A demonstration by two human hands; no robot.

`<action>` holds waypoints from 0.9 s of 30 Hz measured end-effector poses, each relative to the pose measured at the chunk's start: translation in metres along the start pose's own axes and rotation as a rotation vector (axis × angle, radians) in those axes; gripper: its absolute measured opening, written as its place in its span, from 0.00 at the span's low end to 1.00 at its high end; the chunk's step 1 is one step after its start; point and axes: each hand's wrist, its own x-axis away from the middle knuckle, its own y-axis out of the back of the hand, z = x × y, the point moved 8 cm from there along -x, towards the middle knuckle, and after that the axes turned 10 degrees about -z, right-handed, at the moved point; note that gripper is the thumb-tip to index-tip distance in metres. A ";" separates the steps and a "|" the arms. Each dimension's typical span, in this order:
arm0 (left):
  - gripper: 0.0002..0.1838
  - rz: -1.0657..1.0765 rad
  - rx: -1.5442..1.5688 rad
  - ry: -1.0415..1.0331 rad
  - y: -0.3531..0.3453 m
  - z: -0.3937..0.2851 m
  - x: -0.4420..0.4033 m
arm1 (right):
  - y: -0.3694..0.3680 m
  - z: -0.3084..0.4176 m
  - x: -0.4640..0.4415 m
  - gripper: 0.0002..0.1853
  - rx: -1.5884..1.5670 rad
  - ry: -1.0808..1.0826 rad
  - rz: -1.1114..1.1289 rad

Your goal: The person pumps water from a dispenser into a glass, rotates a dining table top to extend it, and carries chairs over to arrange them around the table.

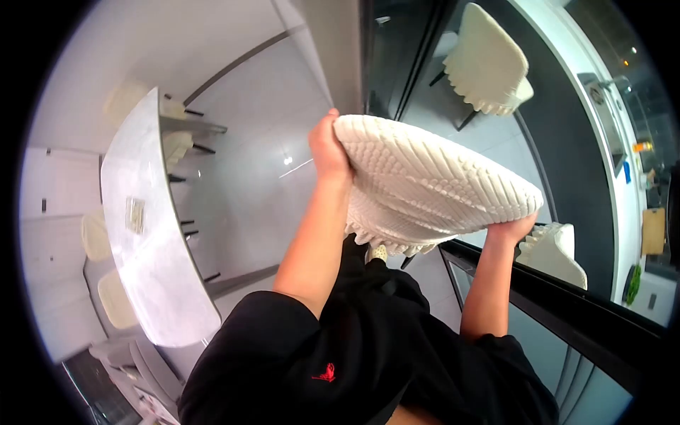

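Observation:
A chair in a cream quilted, ruffled cover is in front of me, its backrest tilted and nearest to the camera. My left hand is closed around the upper left edge of that backrest. At the opposite, lower right edge, my right hand grips the cover from the side, its fingers partly hidden behind the fabric. Ruffles hang along the bottom of the cover. A short piece of dark leg shows below them, and the rest of the chair is hidden.
A long white table stands at left with several chairs around it and a small packet on top. On my right is a black-framed glass door. Another covered chair and a kitchen counter appear beyond the frame.

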 end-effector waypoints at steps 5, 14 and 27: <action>0.10 -0.193 0.051 -0.193 0.011 0.001 0.049 | -0.019 -0.009 -0.043 0.21 -0.052 -0.297 0.187; 0.12 -0.451 0.262 -0.560 0.096 -0.033 0.142 | -0.119 -0.095 -0.032 0.20 -0.016 -0.512 0.777; 0.08 -0.929 -0.393 -1.137 0.072 0.140 0.230 | -0.237 -0.214 0.020 0.22 0.468 -1.011 1.151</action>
